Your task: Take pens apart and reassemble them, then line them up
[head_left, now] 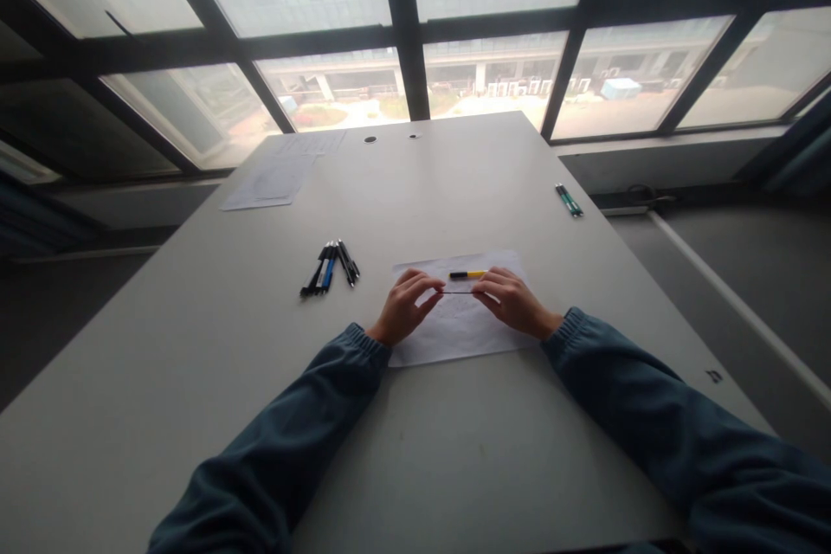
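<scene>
Between my two hands stretches a thin dark rod point(458, 293), slim like a pen refill, held level above the paper. My left hand point(408, 305) pinches its left end with thumb and fingertips. The right end is pinched in my right hand point(510, 301). Just beyond the rod, a yellow pen with a black end point(460, 275) lies on the sheet of paper point(454, 333), its right part hidden behind my right fingers. Faint marks show on the sheet, too blurred to read.
Left of the paper lies a group of several black and blue pens point(328, 268). Green pens point(569, 200) rest near the right edge of the white table point(428, 199). More printed sheets point(273, 177) lie at the far left, and round holes point(370, 139) pierce the far end.
</scene>
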Available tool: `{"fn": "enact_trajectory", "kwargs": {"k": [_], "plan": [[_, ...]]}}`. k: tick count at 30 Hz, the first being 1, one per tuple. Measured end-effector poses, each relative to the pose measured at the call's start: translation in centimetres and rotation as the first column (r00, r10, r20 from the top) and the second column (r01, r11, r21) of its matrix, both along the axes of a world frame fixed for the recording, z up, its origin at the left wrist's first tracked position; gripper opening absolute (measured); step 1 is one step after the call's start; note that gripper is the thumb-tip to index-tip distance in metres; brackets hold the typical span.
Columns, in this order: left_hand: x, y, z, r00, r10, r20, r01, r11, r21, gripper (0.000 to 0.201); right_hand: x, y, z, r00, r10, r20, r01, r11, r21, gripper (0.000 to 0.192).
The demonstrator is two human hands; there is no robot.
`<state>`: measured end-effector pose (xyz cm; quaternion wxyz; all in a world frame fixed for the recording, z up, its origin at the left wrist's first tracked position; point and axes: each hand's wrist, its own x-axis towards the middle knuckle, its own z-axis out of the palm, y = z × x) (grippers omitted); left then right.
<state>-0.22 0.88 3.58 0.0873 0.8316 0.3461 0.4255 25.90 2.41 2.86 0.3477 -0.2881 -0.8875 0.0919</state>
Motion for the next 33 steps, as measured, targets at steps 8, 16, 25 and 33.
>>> {"fn": "enact_trajectory", "kwargs": {"k": [8, 16, 25, 33], "plan": [[-0.5, 0.2, -0.2, 0.965, 0.261, 0.033, -0.259, 0.964, -0.06, 0.017, 0.1, 0.3, -0.5, 0.996, -0.071, -0.061, 0.071, 0.997, -0.005, 0.018], [-1.3, 1.0, -1.3, 0.906, 0.351, -0.235, -0.376, 0.924, -0.068, 0.02, 0.3, 0.3, -0.8, 0.978, -0.169, -0.121, 0.164, 0.985, -0.051, 0.016], [-1.4, 1.0, -1.4, 0.913, 0.317, -0.255, -0.35, 0.932, -0.093, 0.008, 0.2, 0.3, -0.7, 0.979, -0.168, -0.118, 0.162, 0.985, -0.054, 0.017], [-0.4, 0.5, -0.4, 0.964, 0.257, 0.074, -0.251, 0.964, -0.086, 0.012, 0.3, 0.4, -0.7, 0.977, -0.176, -0.12, 0.172, 0.984, -0.041, 0.016]]}}
